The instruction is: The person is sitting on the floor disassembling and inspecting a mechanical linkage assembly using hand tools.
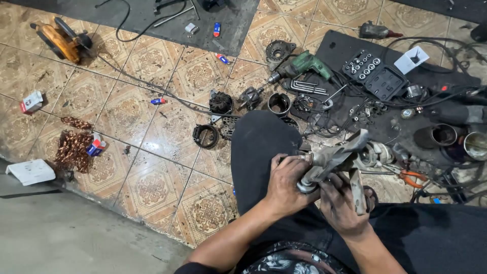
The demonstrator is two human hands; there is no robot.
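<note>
Over the raised knee, the left hand (pixel 286 185) grips the grey metal housing (pixel 332 160) at its round end while the right hand (pixel 341 203) clasps a flat tool (pixel 356 190) beneath; advisable to keep the housing braced and level.

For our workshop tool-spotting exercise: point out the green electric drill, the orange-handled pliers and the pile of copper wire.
green electric drill (pixel 310 63), head view, on its green motor body.
orange-handled pliers (pixel 415 177), head view, on the orange handles.
pile of copper wire (pixel 72 150), head view, on the middle of the heap.
</note>
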